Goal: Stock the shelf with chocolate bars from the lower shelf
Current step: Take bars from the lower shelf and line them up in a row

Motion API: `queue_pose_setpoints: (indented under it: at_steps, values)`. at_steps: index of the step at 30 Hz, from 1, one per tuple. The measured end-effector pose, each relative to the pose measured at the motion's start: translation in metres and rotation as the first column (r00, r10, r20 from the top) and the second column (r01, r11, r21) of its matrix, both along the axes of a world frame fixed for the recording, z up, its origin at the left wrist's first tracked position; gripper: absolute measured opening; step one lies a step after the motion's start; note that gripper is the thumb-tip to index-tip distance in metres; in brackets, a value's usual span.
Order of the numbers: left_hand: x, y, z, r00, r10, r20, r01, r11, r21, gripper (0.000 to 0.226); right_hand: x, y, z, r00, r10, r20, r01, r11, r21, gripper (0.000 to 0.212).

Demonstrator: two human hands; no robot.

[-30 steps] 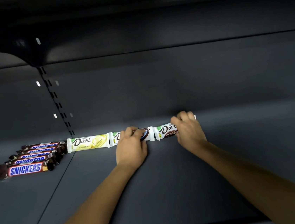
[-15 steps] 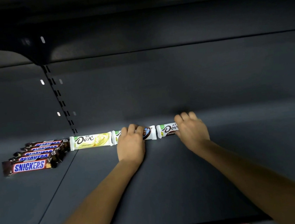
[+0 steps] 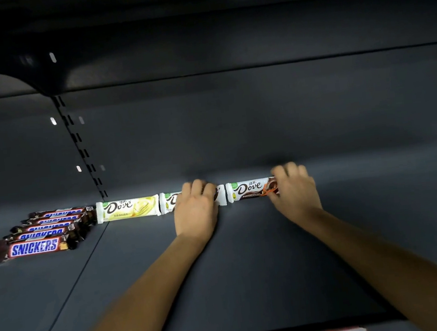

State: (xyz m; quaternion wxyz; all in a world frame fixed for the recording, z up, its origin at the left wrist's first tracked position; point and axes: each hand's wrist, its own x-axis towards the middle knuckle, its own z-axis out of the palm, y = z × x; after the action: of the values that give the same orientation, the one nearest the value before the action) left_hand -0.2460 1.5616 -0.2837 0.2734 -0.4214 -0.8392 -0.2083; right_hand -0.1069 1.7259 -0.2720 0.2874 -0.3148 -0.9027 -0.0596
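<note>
Alignment is the step in hand, I judge: a row of bars is being squared along the back of the shelf [image 3: 251, 270]. Take the yellow Dove [image 3: 128, 208] as the mark. Just right of it, end to end, lies the middle Dove [image 3: 168, 202]. The left hand [image 3: 196, 211] covers most of that bar, fingers curled over its far edge and gripping it. One place further right of the yellow Dove, across a narrow gap, lies the brown Dove [image 3: 250, 189]. The right hand [image 3: 294, 192] holds its far end, fingers bent over the wrapper. Whether the thumb pinches from below I cannot tell.

To do this well, slide both bars flat and leftward toward the yellow Dove until the crimped ends meet. Keep their long edges in line with its edges and the labels facing up. Light pressure should do; the wrappers look slick and would skid or crumple under a hard squeeze.

As for contents, the shelf holds those three Doves. Left of the yellow Dove is a fanned stack of Snickers [image 3: 34, 247], its back end touching or nearly touching that bar. The lower shelf, which is the source, is out of view.
</note>
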Motion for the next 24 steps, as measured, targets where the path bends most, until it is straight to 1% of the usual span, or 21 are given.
queue_pose_setpoints:
  at_steps: [2,3,4,6,8,12,18,24]
  values:
    - [0.006,0.007,0.001,0.998,-0.056,-0.03,0.056,0.998,0.001,0.03,0.002,-0.001,0.003,0.986,-0.058,-0.159,0.017,0.969,-0.246,0.038]
    - [0.007,0.011,0.001,0.996,-0.073,-0.046,0.073,0.997,-0.002,0.031,0.002,0.0,0.005,0.965,-0.093,-0.245,-0.003,0.93,-0.367,0.037]
    - [0.009,0.014,0.002,0.995,-0.087,-0.046,0.087,0.996,-0.008,0.031,0.001,0.0,0.006,0.945,-0.136,-0.299,-0.022,0.882,-0.47,0.034]
    - [0.01,0.021,0.002,0.995,-0.101,-0.009,0.1,0.995,-0.026,0.031,-0.001,0.003,0.007,0.92,-0.194,-0.341,-0.043,0.814,-0.58,0.03]
    - [0.01,0.025,0.001,0.995,-0.101,0.017,0.102,0.995,-0.019,0.032,-0.002,0.006,0.007,0.917,-0.204,-0.344,-0.054,0.789,-0.612,0.028]
    - [0.01,0.028,-0.002,0.996,-0.093,0.008,0.093,0.996,-0.002,0.035,-0.003,0.01,0.005,0.923,-0.196,-0.33,-0.06,0.776,-0.628,0.025]
    - [0.008,0.033,-0.001,0.993,-0.116,-0.027,0.116,0.993,-0.011,0.031,-0.001,0.011,0.005,0.924,-0.182,-0.337,-0.07,0.785,-0.616,0.022]
    - [0.005,0.037,-0.004,0.988,-0.122,-0.093,0.12,0.993,-0.022,0.032,0.0,0.011,0.006,0.93,-0.167,-0.328,-0.072,0.792,-0.607,0.019]
